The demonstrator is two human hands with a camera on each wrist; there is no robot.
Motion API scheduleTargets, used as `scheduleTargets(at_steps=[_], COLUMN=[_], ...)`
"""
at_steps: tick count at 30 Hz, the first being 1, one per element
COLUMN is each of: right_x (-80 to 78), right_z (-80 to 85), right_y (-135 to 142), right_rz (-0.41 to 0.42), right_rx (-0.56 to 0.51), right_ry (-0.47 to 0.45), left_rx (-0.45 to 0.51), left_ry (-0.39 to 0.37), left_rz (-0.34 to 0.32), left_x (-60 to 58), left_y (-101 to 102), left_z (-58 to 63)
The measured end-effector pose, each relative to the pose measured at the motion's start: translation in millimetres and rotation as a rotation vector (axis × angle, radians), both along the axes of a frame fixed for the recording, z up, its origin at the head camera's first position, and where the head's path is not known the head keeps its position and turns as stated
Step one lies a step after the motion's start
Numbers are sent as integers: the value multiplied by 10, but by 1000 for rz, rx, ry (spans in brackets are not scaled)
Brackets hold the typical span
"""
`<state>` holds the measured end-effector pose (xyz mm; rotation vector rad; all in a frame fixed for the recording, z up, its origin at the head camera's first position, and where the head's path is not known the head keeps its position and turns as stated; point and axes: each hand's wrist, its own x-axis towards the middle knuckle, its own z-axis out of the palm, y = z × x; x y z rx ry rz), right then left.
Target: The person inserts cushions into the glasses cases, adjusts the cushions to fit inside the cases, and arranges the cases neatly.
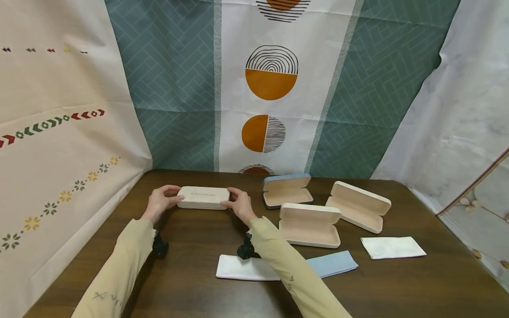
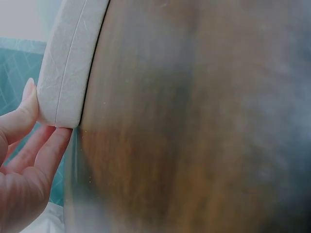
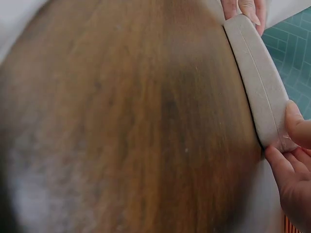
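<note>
A closed cream glasses case (image 1: 203,197) with small lettering on its lid lies at the back left of the table. My left hand (image 1: 159,203) grips its left end, thumb on the lid edge and fingers at the end wall. At the opposite end my right hand (image 1: 240,206) holds it the same way, between thumb and fingers. In the left wrist view the seam of the case (image 2: 68,68) is closed along its side. The right wrist view shows the case (image 3: 257,82) flat on the table, with both hands at its ends.
Right of the hands stand three open glasses cases: a blue one (image 1: 288,199), a white one (image 1: 310,232) and a cream one (image 1: 358,213). Nearer lie a folded white cloth (image 1: 232,268) and a blue cloth (image 1: 334,263), partly under the right sleeve. Another white cloth (image 1: 391,247) lies farther right.
</note>
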<state>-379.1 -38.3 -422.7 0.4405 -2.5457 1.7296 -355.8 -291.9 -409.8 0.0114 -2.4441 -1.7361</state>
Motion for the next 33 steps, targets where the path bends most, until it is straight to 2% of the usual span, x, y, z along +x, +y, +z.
scheduleTargets(at_steps=[7,13,17,20,22,27,30,33], right_x=[-22,-62,-39,-9,10,115,221,326], right_z=[15,132,256,350,397,474,513,551], right_y=[-18,40,151,272,362,595,744,894], right_rz=[2,21,67,117,152,271,365,456], right_rx=[5,37,66,106,120,102,102,136], right_ry=[2,-24,-12,26,58,73,40,21], left_rx=[20,-11,-69,-157,-198,-258,-283,-273], left_ry=[-8,-54,-66,-24,14,114,149,139], left_rz=[-3,-37,-11,7,-10,-141,-262,-407], left_x=[-25,-23,24,76,107,197,263,342], left_y=[-28,-38,-49,-18,33,249,424,611], left_z=[7,91,202,342,445,623,669,701])
